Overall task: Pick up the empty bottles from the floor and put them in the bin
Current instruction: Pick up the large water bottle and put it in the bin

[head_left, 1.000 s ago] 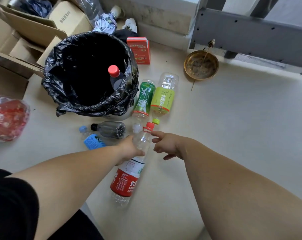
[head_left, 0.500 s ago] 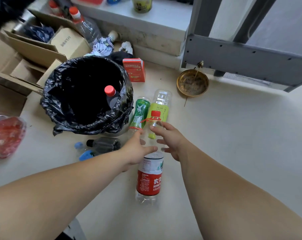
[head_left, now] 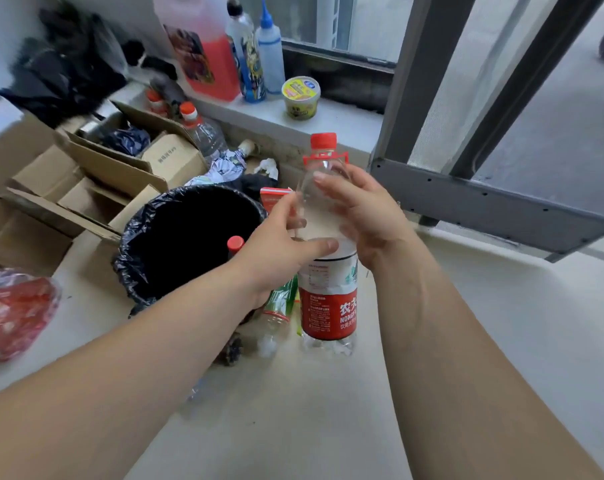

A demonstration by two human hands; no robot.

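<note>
I hold a clear empty bottle (head_left: 328,306) with a red label and red cap upright in the air, just right of the bin. My left hand (head_left: 276,251) grips its middle from the left and my right hand (head_left: 366,216) wraps its upper part from the right. The bin (head_left: 134,251), lined with a black bag, stands on the floor to the left with a red-capped bottle (head_left: 234,243) inside. Below my hands a green-labelled bottle (head_left: 280,303) lies on the floor, and a dark bottle (head_left: 231,351) is partly hidden under my left forearm.
Open cardboard boxes (head_left: 86,181) crowd the left behind the bin. A red plastic bag (head_left: 13,313) lies at the far left. A ledge (head_left: 342,116) behind holds a pink jug, squeeze bottles and a yellow cup. A grey metal frame (head_left: 484,202) stands at the right.
Both hands closed on the red-labelled bottle and lifted it off the floor to upright beside the bin. My view tilted upward, bringing the ledge into sight.
</note>
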